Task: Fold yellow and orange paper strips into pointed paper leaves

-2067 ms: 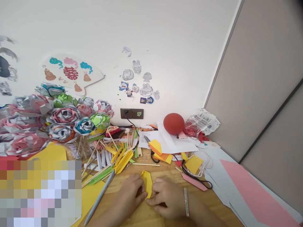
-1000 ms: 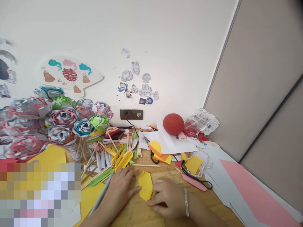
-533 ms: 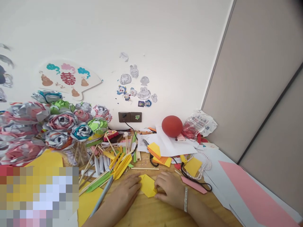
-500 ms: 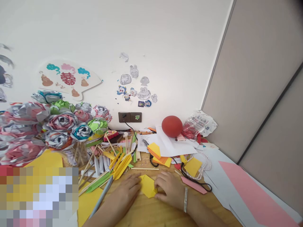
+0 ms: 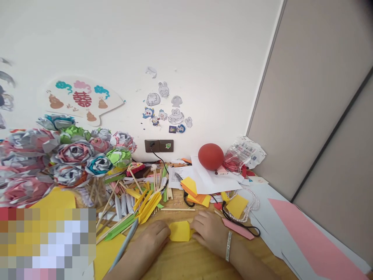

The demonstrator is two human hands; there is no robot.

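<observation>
A small folded piece of yellow paper [image 5: 180, 231] lies on the wooden table between my two hands. My left hand [image 5: 155, 235] pinches its left edge, with fingers curled and pressed together. At its right edge my right hand [image 5: 209, 230] grips the paper between thumb and fingers; a bit of yellow shows under the fingertips. A beaded bracelet [image 5: 229, 245] circles my right wrist. Just beyond my hands lies a thin wooden stick [image 5: 177, 209]. Folded yellow paper strips [image 5: 150, 206] rest to the upper left of my left hand.
Paper flowers [image 5: 75, 153] crowd the left. A red balloon [image 5: 211, 156] sits by the wall on white sheets. Scissors [image 5: 189, 200] lie under orange and yellow folded papers [image 5: 196, 194]. A pearl string [image 5: 256, 200], black cord [image 5: 243, 225] and pink paper [image 5: 238, 228] lie at right.
The yellow paper has gone from a pointed, many-sided shape to a smaller, nearly rectangular one. My left hand has shifted slightly and curled more tightly at its left edge.
</observation>
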